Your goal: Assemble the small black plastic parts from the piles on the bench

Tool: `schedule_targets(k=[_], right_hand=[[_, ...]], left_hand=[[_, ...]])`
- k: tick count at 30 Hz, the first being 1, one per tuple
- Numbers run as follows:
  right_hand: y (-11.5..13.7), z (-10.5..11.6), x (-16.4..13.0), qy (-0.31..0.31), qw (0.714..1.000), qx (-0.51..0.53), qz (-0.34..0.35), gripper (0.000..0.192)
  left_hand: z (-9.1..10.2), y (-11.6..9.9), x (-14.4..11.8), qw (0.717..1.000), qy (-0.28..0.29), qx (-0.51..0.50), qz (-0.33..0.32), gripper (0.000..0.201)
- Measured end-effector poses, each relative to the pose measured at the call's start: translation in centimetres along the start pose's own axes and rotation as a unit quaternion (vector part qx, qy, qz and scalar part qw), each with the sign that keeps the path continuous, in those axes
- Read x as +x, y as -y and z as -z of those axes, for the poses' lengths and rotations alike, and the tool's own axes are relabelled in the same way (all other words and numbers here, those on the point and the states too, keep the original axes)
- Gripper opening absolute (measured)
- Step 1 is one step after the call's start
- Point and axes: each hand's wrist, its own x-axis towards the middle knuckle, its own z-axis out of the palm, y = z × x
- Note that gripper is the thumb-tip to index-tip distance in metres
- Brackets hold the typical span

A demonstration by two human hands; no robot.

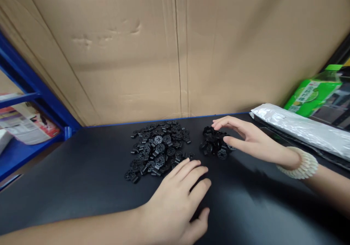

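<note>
A large heap of small black plastic parts [160, 148], each with a round perforated disc and a short tab, lies on the black tabletop [82, 175]. To its right is a smaller pile of similar black parts [214, 144]. My left hand [180, 197] reaches over the near right edge of the large heap, fingers spread and nothing visible in them; its palm side is hidden. Over the smaller pile, my right hand [246, 137] has thumb and fingers apart. Whether its fingertips touch the parts, I cannot tell. A pale beaded bracelet [299, 163] circles the right wrist.
Brown cardboard [131, 55] stands upright along the table's back edge. A silvery plastic package [303, 128] lies at the right, with a green-labelled bottle [314, 92] behind it. At left, a blue metal frame [41, 92] holds printed packaging [30, 123].
</note>
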Motion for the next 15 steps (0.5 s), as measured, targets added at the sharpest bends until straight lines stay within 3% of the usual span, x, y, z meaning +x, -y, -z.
schedule_targets(k=[2, 6, 10, 13, 15], right_hand=[[1.2, -0.5, -0.3, -0.02, 1.0, 0.02, 0.002, 0.014], [4.0, -1.4, -1.1, -0.037, 0.996, 0.079, -0.015, 0.025], [5.4, -2.0, -1.7, -0.053, 0.991, 0.116, -0.031, 0.031], [5.4, -2.3, -1.9, -0.047, 0.99, 0.132, -0.031, 0.035], [5.1, -2.6, -2.0, -0.037, 0.988, 0.142, -0.043, 0.035]], left_hand=[[0.1, 0.0, 0.0, 0.999, 0.019, 0.036, 0.033, 0.05], [0.1, 0.1, 0.0, 0.995, 0.044, 0.07, 0.057, 0.063], [-0.1, 0.0, 0.0, 0.998, 0.026, 0.055, -0.028, 0.046], [-0.1, -0.3, -0.1, 0.995, 0.005, 0.04, -0.096, 0.026], [0.1, -0.4, -0.1, 0.993, 0.007, 0.032, -0.112, 0.024]])
